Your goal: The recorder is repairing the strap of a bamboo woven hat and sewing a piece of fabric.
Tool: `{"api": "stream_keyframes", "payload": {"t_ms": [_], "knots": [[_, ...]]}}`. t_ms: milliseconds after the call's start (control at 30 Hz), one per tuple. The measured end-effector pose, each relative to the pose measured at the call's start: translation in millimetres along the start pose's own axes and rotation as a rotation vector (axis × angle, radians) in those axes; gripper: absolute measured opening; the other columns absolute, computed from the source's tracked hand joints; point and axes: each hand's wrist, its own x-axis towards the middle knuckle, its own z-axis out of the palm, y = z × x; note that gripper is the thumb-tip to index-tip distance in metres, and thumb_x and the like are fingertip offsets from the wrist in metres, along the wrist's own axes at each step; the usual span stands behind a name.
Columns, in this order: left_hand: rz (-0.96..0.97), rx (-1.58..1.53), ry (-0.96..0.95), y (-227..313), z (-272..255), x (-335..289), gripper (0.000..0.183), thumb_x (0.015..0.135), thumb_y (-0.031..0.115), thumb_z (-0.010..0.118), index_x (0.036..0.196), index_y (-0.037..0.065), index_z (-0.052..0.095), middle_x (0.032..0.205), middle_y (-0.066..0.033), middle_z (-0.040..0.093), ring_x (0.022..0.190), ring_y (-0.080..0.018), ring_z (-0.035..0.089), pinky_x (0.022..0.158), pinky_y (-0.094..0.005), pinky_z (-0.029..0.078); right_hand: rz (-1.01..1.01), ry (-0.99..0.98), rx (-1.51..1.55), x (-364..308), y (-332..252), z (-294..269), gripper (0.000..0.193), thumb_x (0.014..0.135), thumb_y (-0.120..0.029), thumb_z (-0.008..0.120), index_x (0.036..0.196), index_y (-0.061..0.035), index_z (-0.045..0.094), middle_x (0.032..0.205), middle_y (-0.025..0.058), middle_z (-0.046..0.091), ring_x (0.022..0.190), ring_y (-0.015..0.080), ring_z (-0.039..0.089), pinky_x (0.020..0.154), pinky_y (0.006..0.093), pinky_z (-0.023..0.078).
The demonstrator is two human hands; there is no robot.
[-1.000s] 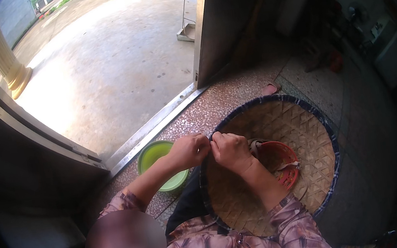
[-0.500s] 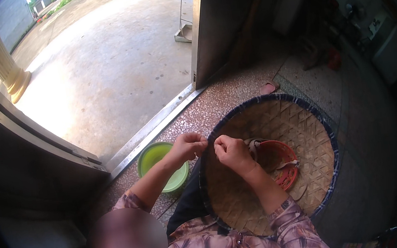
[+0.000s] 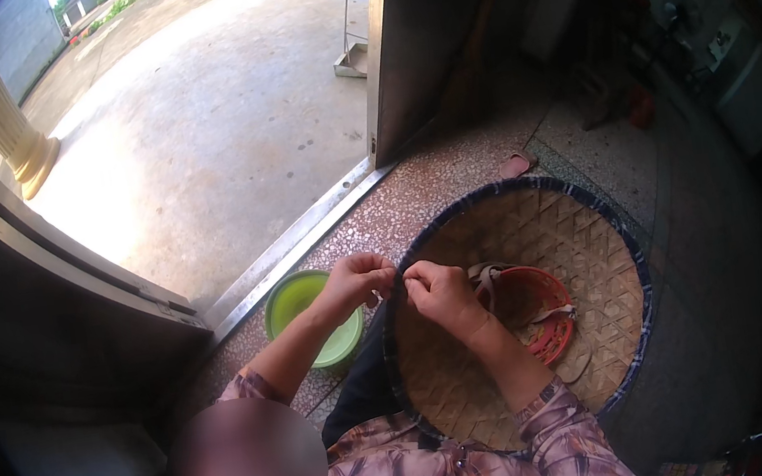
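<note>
Woven tray (image 3: 595,258) | hands (image 3: 443,293) by left rim — fingers curled, cannot tell if pinching anything | red basket (image 3: 524,288) inside

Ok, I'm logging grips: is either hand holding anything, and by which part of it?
I can't tell: the left hand and right hand are curled close together by the woven basket, but anything pinched is too small to make out.

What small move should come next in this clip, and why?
Perhaps ease the left hand and right hand slightly rightward over the woven basket: their pinched fingertips sit close together near its left rim, so anything between them, too small to make out, might fall outside.
</note>
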Motion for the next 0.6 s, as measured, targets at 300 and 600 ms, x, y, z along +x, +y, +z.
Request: {"api": "stream_keyframes", "payload": {"t_ms": [300,600], "knots": [[0.086,0.085,0.046,-4,2,0,0.01,0.085,0.012,0.063,0.088,0.002,0.064,0.067,-0.0018,0.061,0.056,-0.0061,0.057,0.046,-0.0186,0.041,-0.023,0.011,0.009,5,-4,2,0.008,0.081,-0.013,0.06,0.08,-0.005,0.061,0.072,0.0182,0.062,0.071,0.0381,0.062,0.061,0.0431,0.05],[0.726,0.742,0.308,-22,12,-1,0.008,0.079,0.009,0.066,0.085,0.003,0.066,0.074,-0.0058,0.062,0.064,-0.0195,0.063,0.057,-0.0298,0.05,-0.014,0.078,-0.032,5,3,12,0.01,0.083,-0.012,0.059,0.087,-0.0052,0.053,0.073,0.0197,0.062,0.074,0.041,0.061,0.063,0.0455,0.049]]}}
